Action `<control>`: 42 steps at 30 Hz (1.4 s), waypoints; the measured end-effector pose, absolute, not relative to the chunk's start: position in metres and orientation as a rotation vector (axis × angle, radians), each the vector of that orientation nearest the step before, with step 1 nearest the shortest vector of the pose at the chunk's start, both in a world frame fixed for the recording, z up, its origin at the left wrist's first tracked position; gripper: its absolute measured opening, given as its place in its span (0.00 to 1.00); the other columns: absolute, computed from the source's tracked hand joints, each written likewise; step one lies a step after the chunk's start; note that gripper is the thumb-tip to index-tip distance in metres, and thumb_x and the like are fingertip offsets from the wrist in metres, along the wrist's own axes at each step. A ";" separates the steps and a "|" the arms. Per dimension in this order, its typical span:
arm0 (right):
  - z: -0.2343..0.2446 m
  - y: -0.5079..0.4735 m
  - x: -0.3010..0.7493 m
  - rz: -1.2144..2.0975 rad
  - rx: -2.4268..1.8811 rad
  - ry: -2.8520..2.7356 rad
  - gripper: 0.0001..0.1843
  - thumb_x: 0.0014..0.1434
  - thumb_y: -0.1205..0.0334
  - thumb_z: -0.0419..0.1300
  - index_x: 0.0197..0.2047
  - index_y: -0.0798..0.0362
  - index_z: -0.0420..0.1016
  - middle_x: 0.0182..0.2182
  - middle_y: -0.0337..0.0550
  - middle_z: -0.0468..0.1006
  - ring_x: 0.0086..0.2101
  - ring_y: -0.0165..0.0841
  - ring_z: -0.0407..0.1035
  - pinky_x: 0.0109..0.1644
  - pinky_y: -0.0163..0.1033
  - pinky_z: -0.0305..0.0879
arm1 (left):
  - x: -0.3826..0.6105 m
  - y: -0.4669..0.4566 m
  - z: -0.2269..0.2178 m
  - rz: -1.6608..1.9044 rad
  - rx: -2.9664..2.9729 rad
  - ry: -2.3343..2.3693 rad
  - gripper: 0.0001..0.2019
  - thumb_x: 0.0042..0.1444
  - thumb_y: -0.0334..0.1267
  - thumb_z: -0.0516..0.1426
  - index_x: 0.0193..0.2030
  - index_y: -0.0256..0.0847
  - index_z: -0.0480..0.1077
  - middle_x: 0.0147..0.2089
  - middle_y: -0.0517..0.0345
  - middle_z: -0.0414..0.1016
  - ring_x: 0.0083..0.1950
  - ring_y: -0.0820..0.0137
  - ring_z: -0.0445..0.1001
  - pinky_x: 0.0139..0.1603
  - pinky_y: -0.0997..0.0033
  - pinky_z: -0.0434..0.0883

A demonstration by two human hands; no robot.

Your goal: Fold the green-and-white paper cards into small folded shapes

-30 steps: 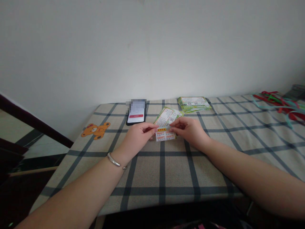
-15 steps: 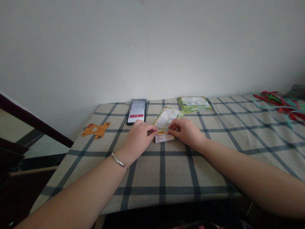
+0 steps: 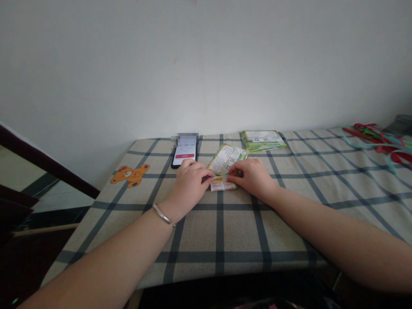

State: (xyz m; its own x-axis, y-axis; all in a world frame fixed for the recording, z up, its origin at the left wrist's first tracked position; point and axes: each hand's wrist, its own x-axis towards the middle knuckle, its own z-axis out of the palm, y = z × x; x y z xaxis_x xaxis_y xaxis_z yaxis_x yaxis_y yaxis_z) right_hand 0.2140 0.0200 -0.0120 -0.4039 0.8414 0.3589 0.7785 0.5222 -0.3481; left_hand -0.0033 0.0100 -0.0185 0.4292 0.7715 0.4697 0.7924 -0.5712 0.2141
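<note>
A small printed leaflet (image 3: 222, 183), white with orange and yellow marks, lies on the checked tablecloth (image 3: 225, 223) between my hands. My left hand (image 3: 189, 183), with a silver bracelet at the wrist, pinches the leaflet's left end with curled fingers. At its right end my right hand (image 3: 252, 177) pinches it too, fingers pressed down on the cloth. Just behind them lies a green and white leaflet (image 3: 227, 157), flat on the table.
A black phone (image 3: 184, 150) with a lit screen lies behind my left hand. A stack of green leaflets (image 3: 262, 140) sits near the wall. Red and teal ribbons (image 3: 380, 139) lie at the far right. An orange bear print (image 3: 129, 175) marks the cloth's left side.
Both hands have lowered the small leaflet onto the cloth and pressed it flatter; less of it shows now than a second ago.
</note>
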 end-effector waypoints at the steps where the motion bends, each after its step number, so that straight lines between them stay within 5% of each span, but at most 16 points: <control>1: -0.012 0.020 0.214 0.161 -1.327 -2.277 0.07 0.54 0.56 0.66 0.31 0.49 0.79 0.28 0.37 0.80 0.30 0.32 0.71 0.37 0.39 0.58 | -0.003 0.010 -0.019 -0.823 -2.611 -1.442 0.06 0.58 0.39 0.60 0.37 0.43 0.78 0.39 0.54 0.78 0.46 0.60 0.65 0.51 0.58 0.63; 33: -0.014 0.021 0.218 0.205 -1.265 -2.291 0.05 0.57 0.60 0.64 0.31 0.50 0.80 0.30 0.41 0.80 0.33 0.34 0.71 0.37 0.38 0.61 | -0.002 0.000 -0.002 -0.467 -2.848 -1.255 0.08 0.60 0.30 0.57 0.39 0.39 0.78 0.38 0.52 0.74 0.43 0.63 0.70 0.45 0.61 0.69; 42: -0.010 0.010 0.213 0.161 -0.727 -2.432 0.05 0.61 0.64 0.60 0.37 0.53 0.79 0.34 0.42 0.80 0.39 0.33 0.72 0.47 0.40 0.65 | 0.005 -0.007 0.004 -0.416 -2.828 -1.341 0.09 0.62 0.32 0.55 0.37 0.38 0.77 0.38 0.51 0.73 0.42 0.63 0.70 0.42 0.63 0.69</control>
State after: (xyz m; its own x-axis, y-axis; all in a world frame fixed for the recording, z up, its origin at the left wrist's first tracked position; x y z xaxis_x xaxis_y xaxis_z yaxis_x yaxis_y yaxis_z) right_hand 0.2130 0.0099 -0.0103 -0.6768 0.5351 0.5056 0.4637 0.8433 -0.2717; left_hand 0.0045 -0.0073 0.0043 0.6046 0.7629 0.2291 0.7586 -0.6392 0.1262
